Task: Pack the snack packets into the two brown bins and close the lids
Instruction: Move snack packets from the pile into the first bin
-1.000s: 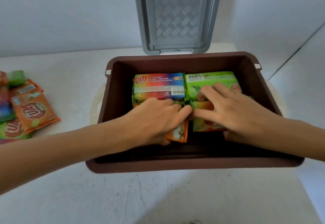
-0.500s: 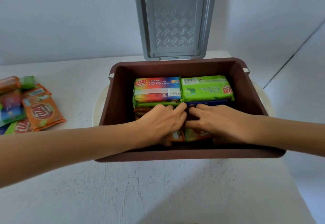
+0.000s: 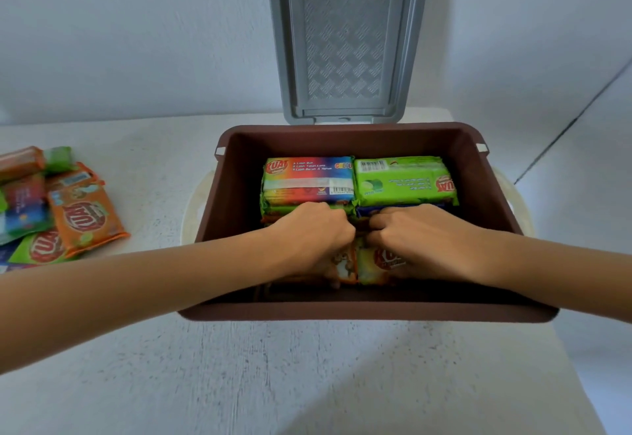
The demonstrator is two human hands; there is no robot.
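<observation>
Head cam only, so here goes. The brown bin (image 3: 219, 229) is sitting in the middle of the frame on the white tabletop (image 3: 307, 383), with its grey lid (image 3: 345, 41) standing upright behind it at top centre, wide open.

Labels: the back row inside the bin is showing a rainbow packet (image 3: 307, 178) on the left reading "KUAT" in a red logo and "COLOU" at its right end, plus a barcode. The three small lines of text are too tiny for me to read. Touching it on the right, a green packet (image 3: 403, 181) is lying turned upside down, so its "KUAT" logo is reading inverted. It's also showing a barcode and a lime picture.

The left grip (image 3: 314, 233) is curling knuckles-up over the far edge of an orange packet (image 3: 345, 265) in the front row, fingers tucking down into the gap behind it. The right grip (image 3: 420, 239) is doing the same to a yellow-green packet (image 3: 376, 263) just beside it, where part of a red "KUAT" logo is peeking out. The two grips are nearly touching at the bin's centre.

At the left edge of the frame, a loose pile (image 3: 30, 202) of packets is lying on the tabletop, well apart from the bin, with an orange KUAT packet (image 3: 87, 217) on top. Something cream-coloured (image 3: 191, 215) is poking out from under the bin.
</observation>
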